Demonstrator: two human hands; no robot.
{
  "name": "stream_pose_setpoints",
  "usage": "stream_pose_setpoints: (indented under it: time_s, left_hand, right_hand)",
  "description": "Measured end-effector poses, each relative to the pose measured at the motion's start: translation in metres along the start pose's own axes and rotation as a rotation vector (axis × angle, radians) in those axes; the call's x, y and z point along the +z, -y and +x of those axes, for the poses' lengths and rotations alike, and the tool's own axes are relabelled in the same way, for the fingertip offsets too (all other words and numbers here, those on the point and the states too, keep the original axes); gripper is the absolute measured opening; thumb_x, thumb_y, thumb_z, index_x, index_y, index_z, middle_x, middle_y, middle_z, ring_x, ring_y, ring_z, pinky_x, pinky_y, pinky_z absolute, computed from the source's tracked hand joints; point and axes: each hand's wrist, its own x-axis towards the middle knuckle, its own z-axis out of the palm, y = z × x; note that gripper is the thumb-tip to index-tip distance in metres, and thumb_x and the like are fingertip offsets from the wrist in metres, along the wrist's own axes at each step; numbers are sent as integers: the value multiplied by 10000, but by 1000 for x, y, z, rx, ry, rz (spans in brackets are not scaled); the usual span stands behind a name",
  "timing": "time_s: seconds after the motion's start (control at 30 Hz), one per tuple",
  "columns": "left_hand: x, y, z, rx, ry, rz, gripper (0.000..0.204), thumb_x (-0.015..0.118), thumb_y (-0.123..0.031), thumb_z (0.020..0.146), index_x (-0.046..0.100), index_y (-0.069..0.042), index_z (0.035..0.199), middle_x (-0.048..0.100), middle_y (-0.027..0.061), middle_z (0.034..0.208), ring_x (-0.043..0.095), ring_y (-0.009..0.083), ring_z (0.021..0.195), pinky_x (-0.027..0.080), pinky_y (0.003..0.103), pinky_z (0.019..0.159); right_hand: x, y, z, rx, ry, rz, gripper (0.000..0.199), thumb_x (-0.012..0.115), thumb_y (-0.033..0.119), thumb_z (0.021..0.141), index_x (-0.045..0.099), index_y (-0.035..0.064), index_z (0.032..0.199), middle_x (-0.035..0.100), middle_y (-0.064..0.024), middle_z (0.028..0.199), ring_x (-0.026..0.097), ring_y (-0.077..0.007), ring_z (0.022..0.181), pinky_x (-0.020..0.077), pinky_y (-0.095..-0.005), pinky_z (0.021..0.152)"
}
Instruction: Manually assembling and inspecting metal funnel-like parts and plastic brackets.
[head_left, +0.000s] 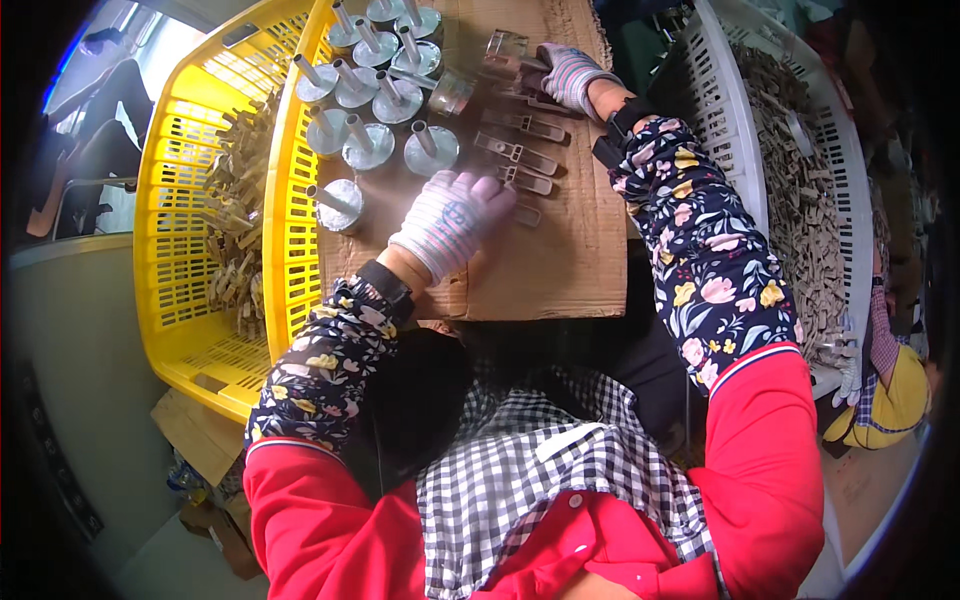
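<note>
A flat sheet of brown cardboard [560, 260] serves as the work surface, laid across a yellow slotted plastic crate [190, 250]. On the cardboard's far left stand round grey metal discs with upright stems [372, 75]. At its middle lies a row of slim rectangular metal clips [520, 155]. The gloved left hand [452, 220] rests fingers loosely spread on the row's near end, gripping nothing visible. The gloved right hand [568, 75] pinches a clip at the far end.

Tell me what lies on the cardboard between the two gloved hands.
In the head view, a row of flat slotted metal pieces lies on the cardboard sheet, running from the left hand up to the right hand.
</note>
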Motion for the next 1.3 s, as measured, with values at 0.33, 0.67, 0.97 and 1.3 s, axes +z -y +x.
stream_pose_setpoints:
  time_s: [0.33, 0.67, 0.97, 1.3]
  left_hand:
    - [7, -6, 24, -107, 19, -168, 368, 579, -80, 685, 535, -56, 1050, 400, 207, 1341, 386, 355, 1249, 340, 424, 1010]
    - [16, -20, 34, -164, 14, -308, 502, 597, -134, 733, 427, -61, 1199, 364, 215, 1366, 335, 395, 1268, 296, 444, 1048]
    - [12, -52, 19, -176, 98, -396, 623, 640, -276, 722, 429, -130, 1290, 356, 206, 1371, 313, 385, 1285, 263, 437, 1070]
    - [-7, -59, -11, -201, 5, -460, 569, 659, -294, 723, 492, -120, 1239, 410, 200, 1327, 393, 378, 1228, 351, 441, 1004]
  right_hand:
    - [0, -12, 18, 29, -37, -6, 485, 633, 260, 775, 513, 18, 1178, 573, -208, 1144, 539, -352, 1080, 436, -382, 902]
    - [-8, -28, 28, 62, -59, -52, 497, 586, 221, 782, 485, 37, 1233, 520, -204, 1238, 491, -348, 1154, 408, -385, 966]
    - [-9, -37, 3, 179, -15, 177, 411, 669, 284, 708, 617, 29, 1026, 631, -219, 980, 598, -367, 952, 479, -400, 801]
    - [11, -42, -12, 229, -133, 307, 470, 605, 384, 813, 569, 34, 1125, 606, -206, 1078, 564, -369, 1025, 454, -394, 856]
